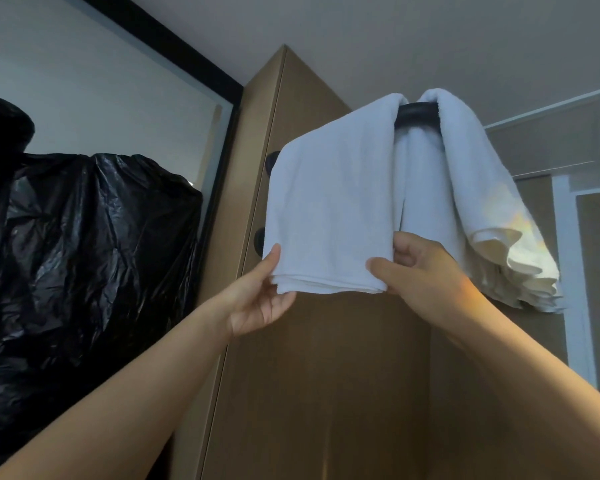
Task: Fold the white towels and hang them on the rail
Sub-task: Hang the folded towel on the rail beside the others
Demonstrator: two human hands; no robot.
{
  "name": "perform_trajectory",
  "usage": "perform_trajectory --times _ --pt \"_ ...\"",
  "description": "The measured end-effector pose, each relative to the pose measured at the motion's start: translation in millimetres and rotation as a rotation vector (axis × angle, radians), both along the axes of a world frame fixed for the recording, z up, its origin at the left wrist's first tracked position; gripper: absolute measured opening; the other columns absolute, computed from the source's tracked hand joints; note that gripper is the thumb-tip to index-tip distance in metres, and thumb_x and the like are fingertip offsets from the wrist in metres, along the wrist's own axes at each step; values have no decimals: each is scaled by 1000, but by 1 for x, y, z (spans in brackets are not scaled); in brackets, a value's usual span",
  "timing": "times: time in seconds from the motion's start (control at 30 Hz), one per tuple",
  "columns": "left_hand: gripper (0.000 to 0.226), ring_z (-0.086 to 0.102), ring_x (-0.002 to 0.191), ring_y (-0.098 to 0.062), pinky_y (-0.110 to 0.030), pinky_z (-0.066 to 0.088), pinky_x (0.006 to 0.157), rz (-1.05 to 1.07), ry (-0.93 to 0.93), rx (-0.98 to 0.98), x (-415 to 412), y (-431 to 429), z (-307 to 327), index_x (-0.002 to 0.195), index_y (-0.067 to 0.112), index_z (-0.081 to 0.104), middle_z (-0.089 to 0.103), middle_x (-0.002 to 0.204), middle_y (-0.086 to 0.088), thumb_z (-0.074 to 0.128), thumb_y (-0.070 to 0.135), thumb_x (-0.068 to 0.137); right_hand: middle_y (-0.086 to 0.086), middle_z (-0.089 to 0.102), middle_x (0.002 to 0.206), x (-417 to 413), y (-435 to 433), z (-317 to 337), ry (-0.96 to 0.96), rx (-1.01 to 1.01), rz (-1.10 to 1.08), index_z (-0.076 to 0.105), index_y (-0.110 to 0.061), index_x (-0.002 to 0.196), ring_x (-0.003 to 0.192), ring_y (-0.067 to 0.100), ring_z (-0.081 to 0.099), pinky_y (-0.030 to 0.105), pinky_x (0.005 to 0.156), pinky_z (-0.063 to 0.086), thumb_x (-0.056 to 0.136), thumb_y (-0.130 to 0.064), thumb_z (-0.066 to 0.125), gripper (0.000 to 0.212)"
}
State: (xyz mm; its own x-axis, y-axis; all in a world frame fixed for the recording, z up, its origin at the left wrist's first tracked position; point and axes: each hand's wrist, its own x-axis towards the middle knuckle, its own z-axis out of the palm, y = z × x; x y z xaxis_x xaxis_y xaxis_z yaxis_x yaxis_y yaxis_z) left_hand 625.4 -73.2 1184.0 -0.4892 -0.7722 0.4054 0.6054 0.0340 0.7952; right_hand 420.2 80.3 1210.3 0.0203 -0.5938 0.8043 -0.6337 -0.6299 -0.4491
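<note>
Nine o'clock of the view: crumpled black plastic sheeting (84, 244) covers a bulky form. It stands in front of a pale panel with a black frame (174, 53).

Centre, running from twelve to six o'clock: a tall wooden panel (326, 393). Two dark round fittings (259, 239) show on it, partly hidden behind the nine o'clock edge of the towel.

Left hand (262, 301): raised, pinching the folded white towel (333, 209) at its seven o'clock corner. The thumb lies on the front face and the fingers are curled behind the hem.

Folded white towel: hung over a dark rail (417, 116) at one o'clock of the view. The front half hangs flat, with layers visible along the lower hem; the rear half drops behind it.

Right hand (425, 271): grips the same towel at its five o'clock corner, thumb across the front, fingers curled round the side edge.

Three o'clock of that towel: a second white towel (482, 202) is draped over the same rail, with a bare stretch of rail showing between the two. Its lower end hangs in loose, uneven folds, and a warm patch of light falls on it.
</note>
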Motion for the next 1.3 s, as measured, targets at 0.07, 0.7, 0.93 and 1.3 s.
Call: perform_trajectory --times 0.07,0.7,0.93,1.3 --pt "45 73 78 -18 -28 59 61 45 35 19 4 0 3 105 6 68 74 96 -7 78 35 73 12 69 104 0 1 1 -1 0 -6 68 -14 100 101 34 63 53 93 50 89 -17 59 14" --pt "61 60 118 -37 -51 53 88 -154 188 -58 -19 -24 2 133 7 52 60 132 -17 73 35 82 9 74 89 11 -1 -6 -50 -68 24 73 -15 91 86 29 69 51 87 55 83 -26 66 15" --pt "39 70 74 -15 -25 56 67 11 214 28 -22 -21 3 101 8 68 74 99 -4 82 23 68 19 65 89 11 -4 -9 -31 -118 -6 68 -10 92 77 32 61 37 68 51 84 -28 63 20" --pt "40 66 63 -12 -24 54 60 177 169 26 -24 -15 3 99 6 66 73 84 -3 79 26 67 -7 61 93 19 -15 -17 -332 -199 -47 43 -29 109 80 7 63 14 57 40 80 -29 72 41"
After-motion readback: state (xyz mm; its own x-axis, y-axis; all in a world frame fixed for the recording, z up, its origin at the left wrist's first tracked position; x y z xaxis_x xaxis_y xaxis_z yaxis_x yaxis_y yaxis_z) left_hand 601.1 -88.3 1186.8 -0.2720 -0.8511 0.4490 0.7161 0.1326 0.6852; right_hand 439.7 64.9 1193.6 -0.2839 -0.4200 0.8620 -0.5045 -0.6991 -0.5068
